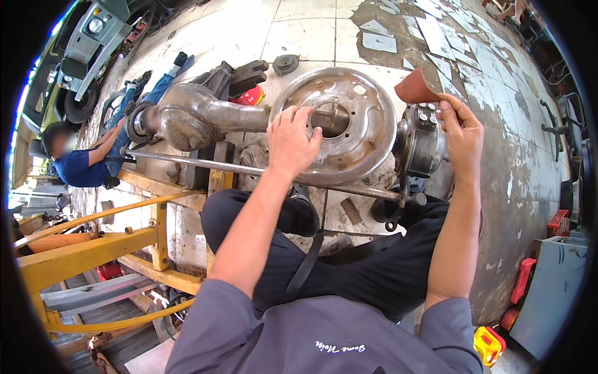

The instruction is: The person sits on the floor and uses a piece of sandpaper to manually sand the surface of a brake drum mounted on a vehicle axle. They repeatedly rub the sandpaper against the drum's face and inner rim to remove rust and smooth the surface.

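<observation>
In front of me a round, rust-stained metal backing plate [367,134] with a hole in its middle stands against the axle housing [193,115]. My left hand [291,142] rests on the plate's left side, fingers stretched out and thumb apart near the hole. A curled sheet of reddish-brown sandpaper [416,86] is pinched between the thumb and fingers of my right hand [463,128]. That sheet hangs above a metal hub [423,140] with several bolts, just right of the plate. Across the front of these parts runs a long steel rod [249,168].
Yellow steel frame [93,249] lies at lower left. Beyond the axle's left end sits another person [81,162] in blue. Broken tiles [430,37] cover the far floor. At right stand a grey metal box [554,293] and a red-yellow object [489,346].
</observation>
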`<state>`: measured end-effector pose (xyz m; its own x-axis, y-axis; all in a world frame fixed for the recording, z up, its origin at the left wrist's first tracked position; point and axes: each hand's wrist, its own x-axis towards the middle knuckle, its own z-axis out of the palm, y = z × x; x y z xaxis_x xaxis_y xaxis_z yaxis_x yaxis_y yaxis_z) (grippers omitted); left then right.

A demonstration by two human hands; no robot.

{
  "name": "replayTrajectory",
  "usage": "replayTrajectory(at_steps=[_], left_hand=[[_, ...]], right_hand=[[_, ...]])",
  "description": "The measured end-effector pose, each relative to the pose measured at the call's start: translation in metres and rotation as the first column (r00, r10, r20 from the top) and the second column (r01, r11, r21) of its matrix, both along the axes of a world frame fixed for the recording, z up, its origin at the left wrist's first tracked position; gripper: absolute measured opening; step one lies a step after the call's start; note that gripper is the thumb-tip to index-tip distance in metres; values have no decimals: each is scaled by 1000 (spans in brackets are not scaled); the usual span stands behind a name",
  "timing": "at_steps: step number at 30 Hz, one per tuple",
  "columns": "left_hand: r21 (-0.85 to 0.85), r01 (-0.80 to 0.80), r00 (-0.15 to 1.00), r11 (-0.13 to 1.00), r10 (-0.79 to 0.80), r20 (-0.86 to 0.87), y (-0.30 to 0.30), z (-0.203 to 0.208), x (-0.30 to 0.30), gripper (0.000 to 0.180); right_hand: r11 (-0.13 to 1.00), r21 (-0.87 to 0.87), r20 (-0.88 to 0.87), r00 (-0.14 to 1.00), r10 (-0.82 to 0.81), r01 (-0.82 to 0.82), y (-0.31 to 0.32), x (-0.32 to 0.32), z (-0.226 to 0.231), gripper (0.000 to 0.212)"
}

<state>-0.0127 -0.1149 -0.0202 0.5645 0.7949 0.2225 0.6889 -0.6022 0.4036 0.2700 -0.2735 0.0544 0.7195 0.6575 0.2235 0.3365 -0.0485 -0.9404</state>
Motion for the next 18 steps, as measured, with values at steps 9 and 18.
replayTrajectory(at_steps=[9, 18], left_hand=[[-374, -312, 950, 873, 295, -105, 117, -48, -49, 67], [-403, -323, 944, 856, 322, -71, 99, -26, -38, 66]], right_hand=[[999, -42, 62, 998, 12, -9, -7, 5, -3, 18], [997, -42, 81, 995, 63, -60, 5, -6, -9, 17]])
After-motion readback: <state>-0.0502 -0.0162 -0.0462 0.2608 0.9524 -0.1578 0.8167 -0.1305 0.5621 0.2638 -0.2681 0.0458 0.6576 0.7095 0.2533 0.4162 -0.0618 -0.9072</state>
